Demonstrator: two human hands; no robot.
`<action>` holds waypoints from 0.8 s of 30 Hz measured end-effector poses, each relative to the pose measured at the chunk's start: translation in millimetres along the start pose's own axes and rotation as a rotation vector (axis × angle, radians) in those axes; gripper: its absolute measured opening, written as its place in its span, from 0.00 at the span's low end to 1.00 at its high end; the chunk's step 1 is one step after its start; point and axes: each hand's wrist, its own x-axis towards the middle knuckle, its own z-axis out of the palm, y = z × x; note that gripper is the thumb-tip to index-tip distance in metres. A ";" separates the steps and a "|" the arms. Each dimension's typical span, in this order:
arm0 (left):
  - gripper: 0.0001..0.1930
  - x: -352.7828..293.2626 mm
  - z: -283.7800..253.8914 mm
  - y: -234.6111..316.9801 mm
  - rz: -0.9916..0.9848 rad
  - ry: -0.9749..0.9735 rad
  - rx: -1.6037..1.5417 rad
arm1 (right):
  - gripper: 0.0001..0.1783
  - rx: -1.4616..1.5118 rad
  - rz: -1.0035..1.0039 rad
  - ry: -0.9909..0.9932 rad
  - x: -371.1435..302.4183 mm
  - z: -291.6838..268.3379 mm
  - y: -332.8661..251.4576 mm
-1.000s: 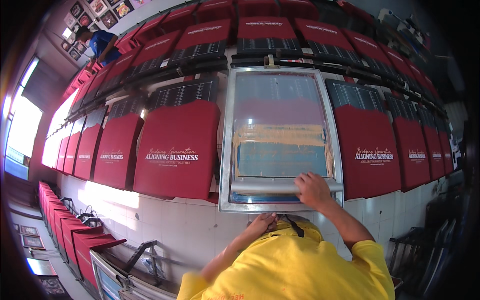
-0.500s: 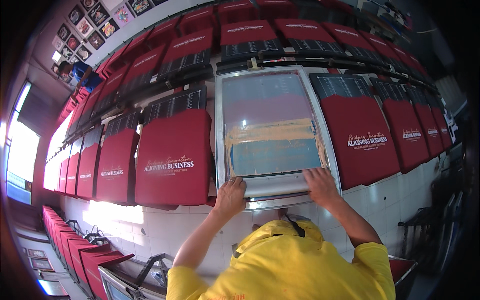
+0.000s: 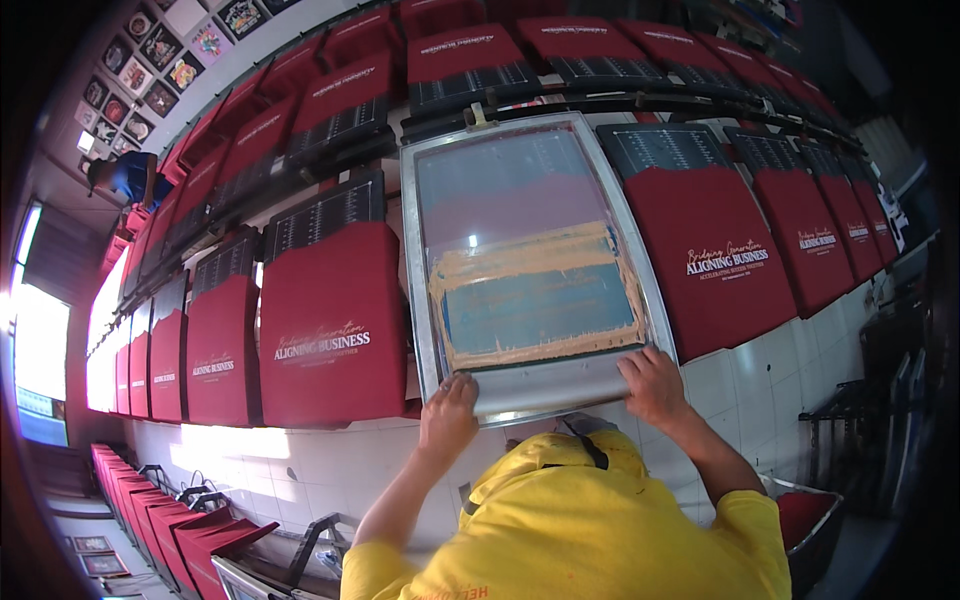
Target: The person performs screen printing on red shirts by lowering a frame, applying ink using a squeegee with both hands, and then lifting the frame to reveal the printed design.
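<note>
Our left hand (image 3: 449,408) and right hand (image 3: 655,385) curl closed round squeegee (image 3: 548,388) ends, at near end of screen frame (image 3: 625,250). Neighbouring red garments (image 3: 715,220) already printed; print beneath, we cannot tell.

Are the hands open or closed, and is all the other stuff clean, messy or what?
Left hand: closed on the bar's left end
Right hand: closed on the bar's right end
Bar: held
Screen: smeared with tan paint
Right-side red cloth: printed
Left-side red cloth: printed
</note>
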 end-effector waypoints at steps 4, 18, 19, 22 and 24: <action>0.18 -12.8 30.4 -9.9 0.038 0.045 0.061 | 0.11 -0.058 0.007 0.083 -3.2 17.1 -0.3; 0.19 151.7 3.9 -83.6 -0.033 -0.070 0.030 | 0.09 -0.019 0.001 -0.026 163.3 29.1 85.8; 0.18 161.0 0.1 -85.0 -0.057 -0.108 0.052 | 0.09 -0.003 -0.012 -0.036 171.5 28.0 92.3; 0.17 170.9 -15.7 -79.8 -0.082 -0.152 0.072 | 0.09 0.027 -0.039 -0.030 179.0 17.9 98.7; 0.17 155.4 -31.0 -69.2 -0.040 -0.087 0.033 | 0.08 0.032 -0.045 0.028 167.5 8.8 90.1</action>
